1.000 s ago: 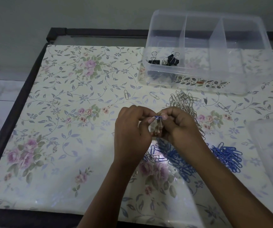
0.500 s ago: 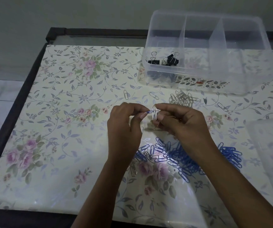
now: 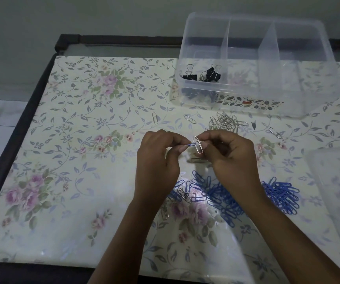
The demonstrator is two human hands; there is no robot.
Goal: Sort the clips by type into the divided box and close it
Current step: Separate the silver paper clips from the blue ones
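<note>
The left hand [image 3: 156,165] pinched a blue clip [image 3: 189,144], which met a silver clip [image 3: 198,144] pinched by the right hand [image 3: 232,160]. A silver pile [image 3: 226,122] lay just beyond the hands, a blue pile [image 3: 222,193] under the wrists, and the open box [image 3: 288,107] farther beyond.

Open clear divided box [image 3: 312,83], black binder clips [image 3: 210,75] in its left compartment (silver clips [image 3: 226,123] and blue clips [image 3: 281,193] loose nearby)

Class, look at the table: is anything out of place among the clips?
Yes: stray silver clips lie in the blue pile, and the left hand's blue clip looks hooked onto the right hand's silver clip.
</note>
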